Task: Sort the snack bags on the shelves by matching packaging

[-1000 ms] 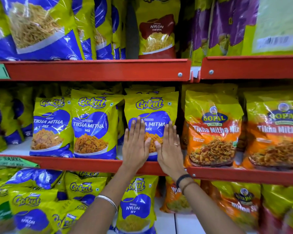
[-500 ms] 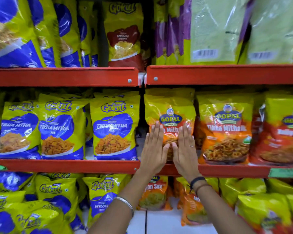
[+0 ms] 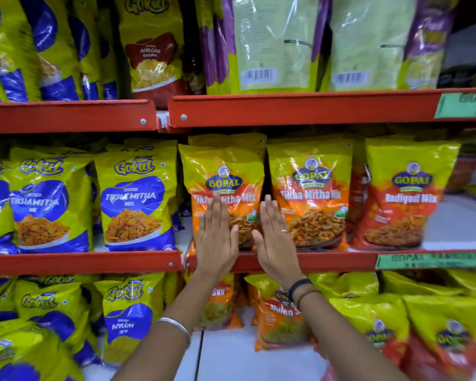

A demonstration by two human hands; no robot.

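A yellow-and-orange Gopal Tikha Mitha Mix bag (image 3: 226, 171) stands upright on the middle red shelf (image 3: 313, 261). My left hand (image 3: 216, 237) lies flat against its lower left front, fingers straight and together. My right hand (image 3: 275, 237) is flat at the bag's lower right edge, in the gap beside a second matching Gopal bag (image 3: 312, 193). Neither hand grips anything. To the left stand yellow-and-blue Gokul Tikha Mitha bags (image 3: 138, 199). A Gopal bag with a redder bottom (image 3: 404, 193) stands to the right.
The top shelf (image 3: 286, 108) holds Gokul bags, a red Nylon bag (image 3: 154, 56) and purple-edged bags turned back to front (image 3: 259, 42). The bottom shelf has Gokul Nylon Sev bags (image 3: 127, 317) at left and orange Gopal bags (image 3: 280, 320) at right. Green price labels (image 3: 432, 261) sit on the rails.
My hands moved from the Gokul bag rightward to the Gopal Tikha Mitha bag. They have since spread slightly apart on it. The view shifted right.
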